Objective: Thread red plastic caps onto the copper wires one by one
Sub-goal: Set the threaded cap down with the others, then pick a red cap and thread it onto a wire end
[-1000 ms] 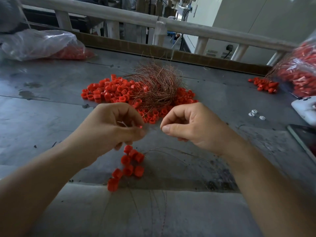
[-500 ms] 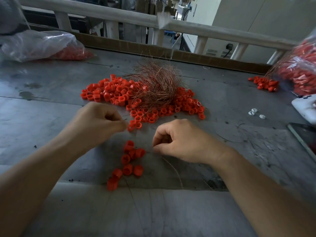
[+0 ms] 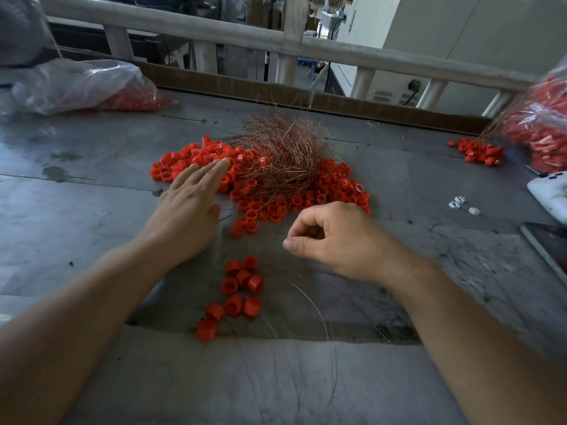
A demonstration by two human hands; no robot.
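Note:
A heap of loose red plastic caps (image 3: 325, 191) lies mid-table, with a tangled bundle of copper wires (image 3: 285, 157) on top of it. My left hand (image 3: 190, 210) stretches forward with straight fingers, its fingertips over the left side of the heap. My right hand (image 3: 334, 237) is curled just in front of the heap, thumb and forefinger pinching a thin copper wire (image 3: 316, 302) that arcs down toward the table's near edge. A short string of red caps (image 3: 242, 277) lies on the table between my forearms.
A clear bag of red caps (image 3: 86, 84) lies at the back left. Another bag (image 3: 540, 130) sits far right beside a small cap pile (image 3: 478, 151). A white device (image 3: 549, 191), a dark flat screen (image 3: 549, 243) and small white bits (image 3: 460, 204) lie right. A wooden railing (image 3: 276, 41) runs behind.
My left hand let go of the wire end, opened and reached forward onto the cap heap. My right hand dropped lower toward the table, still pinching.

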